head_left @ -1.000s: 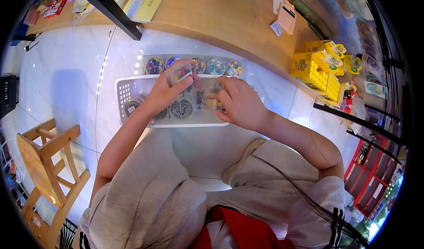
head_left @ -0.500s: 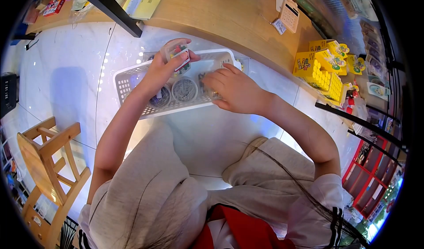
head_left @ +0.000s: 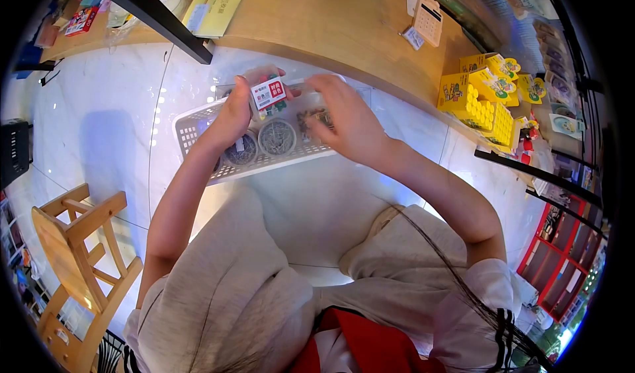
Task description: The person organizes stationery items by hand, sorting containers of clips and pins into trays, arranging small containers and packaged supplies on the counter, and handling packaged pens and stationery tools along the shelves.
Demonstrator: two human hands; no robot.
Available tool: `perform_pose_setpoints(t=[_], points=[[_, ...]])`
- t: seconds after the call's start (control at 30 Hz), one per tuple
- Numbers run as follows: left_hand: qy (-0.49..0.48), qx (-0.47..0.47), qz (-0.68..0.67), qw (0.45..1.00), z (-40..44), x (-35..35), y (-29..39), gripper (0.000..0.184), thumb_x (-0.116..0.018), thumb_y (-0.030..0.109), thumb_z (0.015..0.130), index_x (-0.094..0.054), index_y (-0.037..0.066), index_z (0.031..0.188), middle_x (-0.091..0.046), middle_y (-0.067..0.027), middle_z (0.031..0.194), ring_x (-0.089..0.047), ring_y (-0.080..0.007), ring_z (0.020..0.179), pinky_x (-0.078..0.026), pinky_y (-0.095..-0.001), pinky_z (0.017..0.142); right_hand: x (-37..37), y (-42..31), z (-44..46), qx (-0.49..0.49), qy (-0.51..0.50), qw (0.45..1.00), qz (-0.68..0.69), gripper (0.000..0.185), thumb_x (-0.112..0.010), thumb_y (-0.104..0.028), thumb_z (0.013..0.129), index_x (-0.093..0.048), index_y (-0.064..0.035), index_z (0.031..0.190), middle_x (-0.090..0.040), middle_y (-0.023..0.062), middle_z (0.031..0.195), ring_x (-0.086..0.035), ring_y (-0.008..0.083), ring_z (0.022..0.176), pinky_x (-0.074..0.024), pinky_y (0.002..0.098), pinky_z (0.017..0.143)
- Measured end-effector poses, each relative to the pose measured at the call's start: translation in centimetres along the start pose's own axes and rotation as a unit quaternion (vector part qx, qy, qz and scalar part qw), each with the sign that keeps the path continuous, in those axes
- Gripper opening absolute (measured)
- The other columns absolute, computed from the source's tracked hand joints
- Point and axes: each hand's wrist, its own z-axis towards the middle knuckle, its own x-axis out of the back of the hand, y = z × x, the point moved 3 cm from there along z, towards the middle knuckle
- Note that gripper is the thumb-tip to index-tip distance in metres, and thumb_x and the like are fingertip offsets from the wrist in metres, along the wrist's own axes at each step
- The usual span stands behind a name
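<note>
The clear container (head_left: 263, 75) (white label with red print) is located at 11 o'clock of the view, above the white basket (head_left: 235, 170). The left hand (head_left: 237, 112) is clamped on it. The right hand (head_left: 350, 118) is apart from the left, at 3 o'clock of the container; blur prevents telling whether it grips anything. Round tubs (head_left: 277, 137) stand in the basket at 6 and 7 o'clock of the container. Tabletop (head_left: 317, 29): 12 o'clock of the view. Wooden stool (head_left: 69, 257): 8 o'clock.
</note>
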Motion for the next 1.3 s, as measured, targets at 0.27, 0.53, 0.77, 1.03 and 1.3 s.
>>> perform_pose_setpoints(t=[0.27, 0.53, 0.77, 1.03, 1.3], points=[[-0.017, 0.029, 0.269, 0.963, -0.1, 0.9, -0.5, 0.080, -0.016, 0.064, 0.088, -0.037, -0.001, 0.129, -0.057, -0.0128, 0.110, -0.055, -0.0217, 0.101, -0.041, -0.0308, 0.092, -0.5, -1.5, 4.2, 0.073, -0.037, 0.995, -0.059, 0.041, -0.070, -0.013, 0.067, -0.054, -0.0068, 0.104, -0.056, 0.0085, 0.102, -0.051, 0.0287, 0.101, -0.0425, 0.0379, 0.085], [0.015, 0.021, 0.105, 0.994, 0.7, -0.5, 0.1, 0.080, -0.009, 0.063, 0.088, -0.035, 0.001, 0.131, -0.054, -0.0159, 0.118, -0.049, -0.0244, 0.114, -0.032, -0.0385, 0.102, 2.6, -2.3, 2.6, 0.229, -0.151, 0.951, -0.139, 0.027, -0.063, -0.007, 0.067, -0.057, -0.0090, 0.093, -0.056, 0.0058, 0.097, -0.057, 0.0242, 0.092, -0.0485, 0.0337, 0.075], [0.010, 0.023, 0.142, 0.990, 0.6, -0.7, 0.4, 0.080, -0.010, 0.063, 0.088, -0.034, 0.001, 0.132, -0.054, -0.0167, 0.118, -0.049, -0.0266, 0.115, -0.031, -0.0388, 0.102, -0.5, -0.8, 0.7, 0.177, -0.233, 0.956, -0.027, 0.026, -0.058, 0.000, 0.068, -0.057, -0.0063, 0.093, -0.057, 0.0089, 0.097, -0.056, 0.0280, 0.093, -0.0474, 0.0371, 0.078], [-0.034, 0.036, 0.311, 0.949, -0.6, -2.1, 2.4, 0.055, -0.055, 0.035, 0.085, -0.041, 0.004, 0.128, -0.056, -0.0150, 0.116, -0.053, -0.0253, 0.111, -0.037, -0.0375, 0.097, 2.5, 1.7, 1.2, 0.071, -0.064, 0.995, -0.018, 0.029, -0.055, 0.001, 0.071, -0.054, -0.0029, 0.100, -0.056, 0.0138, 0.101, -0.054, 0.0311, 0.096, -0.0460, 0.0365, 0.079], [-0.069, -0.037, 0.603, 0.794, -2.1, -6.3, 2.7, 0.056, -0.075, 0.017, 0.061, -0.055, 0.006, 0.112, -0.061, -0.0150, 0.100, -0.058, -0.0316, 0.093, -0.044, -0.0376, 0.084, 3.0, 6.0, -3.4, -0.328, -0.023, 0.939, 0.105, 0.032, -0.049, -0.022, 0.089, -0.047, 0.0046, 0.106, -0.061, 0.0185, 0.091, -0.062, 0.0301, 0.073, -0.0491, 0.0373, 0.064]])
